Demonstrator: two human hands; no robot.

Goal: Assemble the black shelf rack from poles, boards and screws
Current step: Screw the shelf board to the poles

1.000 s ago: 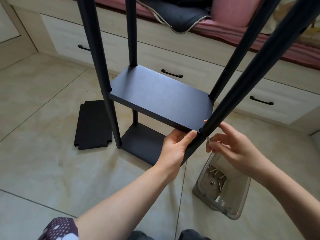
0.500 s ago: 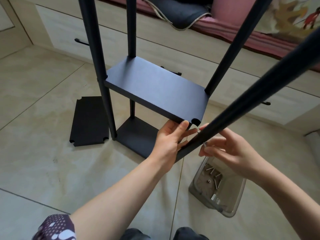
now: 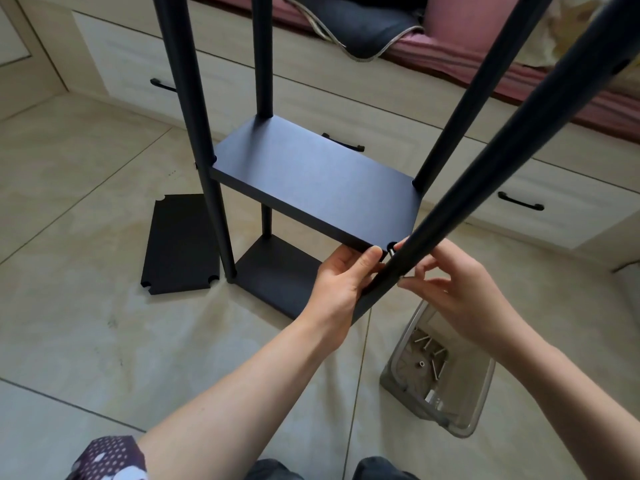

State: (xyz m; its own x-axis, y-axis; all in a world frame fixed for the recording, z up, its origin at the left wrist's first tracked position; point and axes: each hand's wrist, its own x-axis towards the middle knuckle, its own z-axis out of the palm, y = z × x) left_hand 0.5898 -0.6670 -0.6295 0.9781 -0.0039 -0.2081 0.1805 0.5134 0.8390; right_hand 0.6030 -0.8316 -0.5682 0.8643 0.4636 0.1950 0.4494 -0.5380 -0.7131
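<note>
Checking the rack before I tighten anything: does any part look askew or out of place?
Yes. The near-right pole leans away from the middle board, so the board's corner notch stands open beside it. The other three poles sit in their notches. A spare board lies flat on the floor.

Both forearms are bare from the elbow down, with no watch, ring or band visible on either wrist or on the fingers. The left hand (image 3: pixel 341 278) and the right hand (image 3: pixel 457 289) are uncovered, with short, unpainted nails. At the lower left edge a short sleeve (image 3: pixel 107 457) shows: dark maroon fabric printed with small pale dots and a few larger white patches. Along the bottom edge, dark grey trouser knees (image 3: pixel 381 471) just enter the view.
</note>
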